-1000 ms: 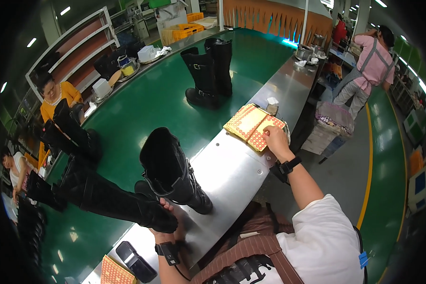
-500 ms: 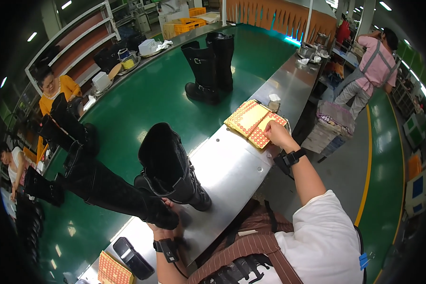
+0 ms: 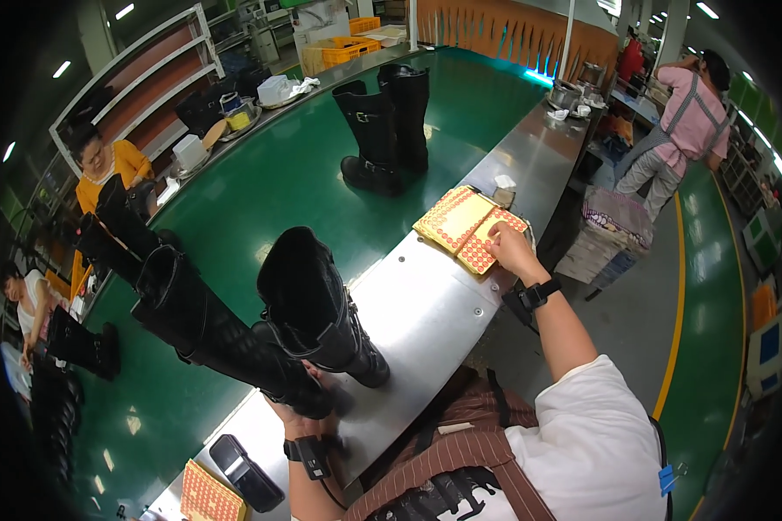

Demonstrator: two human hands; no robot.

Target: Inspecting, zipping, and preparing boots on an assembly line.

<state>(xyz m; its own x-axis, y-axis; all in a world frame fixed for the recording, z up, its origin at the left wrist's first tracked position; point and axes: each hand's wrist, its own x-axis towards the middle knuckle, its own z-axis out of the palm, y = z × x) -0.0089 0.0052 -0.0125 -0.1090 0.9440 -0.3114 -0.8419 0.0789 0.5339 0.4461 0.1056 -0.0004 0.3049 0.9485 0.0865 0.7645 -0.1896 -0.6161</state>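
Left hand (image 3: 295, 419) grips a tall black boot (image 3: 222, 334), tilted over green conveyor (image 3: 213, 230) and steel ledge (image 3: 434, 304). Right hand (image 3: 511, 247), well apart: fingers curled at yellow sticker sheets (image 3: 454, 219), grip unclear. Conveyor bears upright boots (image 3: 369, 135); beyond, brown strip curtain (image 3: 482, 30); rightward, grey floor (image 3: 613, 334).

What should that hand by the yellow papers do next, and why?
Maybe the right hand should try lifting one red dot off the yellow papers: it is right at the dots, while the left hand holds a tilted black boot.
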